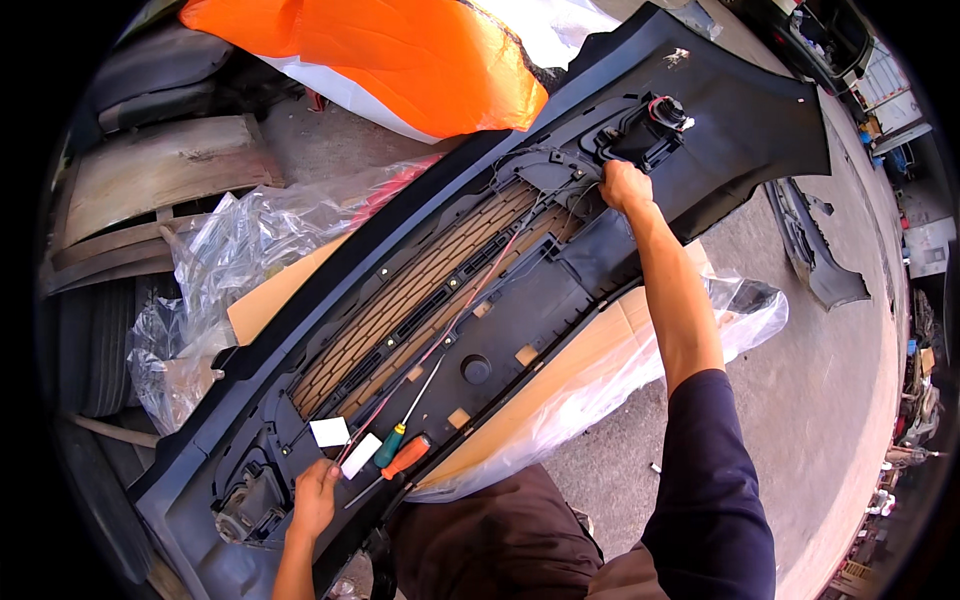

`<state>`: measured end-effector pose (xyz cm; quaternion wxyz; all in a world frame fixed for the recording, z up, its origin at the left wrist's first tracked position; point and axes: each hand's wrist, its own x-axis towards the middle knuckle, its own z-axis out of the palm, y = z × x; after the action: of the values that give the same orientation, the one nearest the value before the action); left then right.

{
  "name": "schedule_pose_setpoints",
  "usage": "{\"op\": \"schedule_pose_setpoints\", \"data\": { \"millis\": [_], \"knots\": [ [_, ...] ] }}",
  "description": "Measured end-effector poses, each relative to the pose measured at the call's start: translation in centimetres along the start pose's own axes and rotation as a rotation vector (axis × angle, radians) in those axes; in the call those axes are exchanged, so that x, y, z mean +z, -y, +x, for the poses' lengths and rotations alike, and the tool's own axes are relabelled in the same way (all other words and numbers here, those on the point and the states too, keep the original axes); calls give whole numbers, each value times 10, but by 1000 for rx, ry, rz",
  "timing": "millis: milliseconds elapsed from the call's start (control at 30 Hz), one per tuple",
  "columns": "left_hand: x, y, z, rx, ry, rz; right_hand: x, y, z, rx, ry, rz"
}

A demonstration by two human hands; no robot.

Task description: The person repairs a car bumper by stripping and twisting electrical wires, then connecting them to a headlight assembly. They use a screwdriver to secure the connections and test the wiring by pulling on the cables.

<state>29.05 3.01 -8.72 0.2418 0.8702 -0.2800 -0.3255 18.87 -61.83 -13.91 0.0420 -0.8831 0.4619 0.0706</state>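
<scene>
A black car bumper (570,270) lies diagonally, inner side up, with a mesh grille (350,355) and lamp assemblies (640,140) toward both ends. A thin pink wire (445,330) runs along it. My left hand (316,495) pinches that wire near the lower-left end. My right hand (625,185) is closed at the grille's upper-right end, below the lamp assembly, where thin wires run; what its fingers hold is hidden. Beside my left hand lie a green screwdriver (388,448), an orange screwdriver (405,456), a white card (329,431) and a white block (362,455).
Cardboard (560,365) and clear plastic wrap (230,250) lie under and around the bumper. An orange-and-white covered piece (390,55) is behind it. Old panels (165,185) are stacked left. Another bumper piece (815,245) lies on the concrete floor (770,400). A dark vehicle (805,30) stands upper right.
</scene>
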Motion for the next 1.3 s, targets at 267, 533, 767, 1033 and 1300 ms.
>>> {"op": "schedule_pose_setpoints", "data": {
  "millis": [267,533,767,1033,1300],
  "knots": [
    [-4,-14,26,-25,20,14,-24,26,0,-39,-420,346],
    [-3,16,-1,44,14,108,-86,-30,-78,-39,-133,1165],
    [-2,36,-33,-33,73,16,-114,-160,-168,180,-336,1297],
    [-8,62,-51,-21,-8,88,-196,-309,-226,406,-858,1988],
    [-9,69,-61,80,-211,127,-279,-406,-330,271,-1019,2040]
  ]
}}
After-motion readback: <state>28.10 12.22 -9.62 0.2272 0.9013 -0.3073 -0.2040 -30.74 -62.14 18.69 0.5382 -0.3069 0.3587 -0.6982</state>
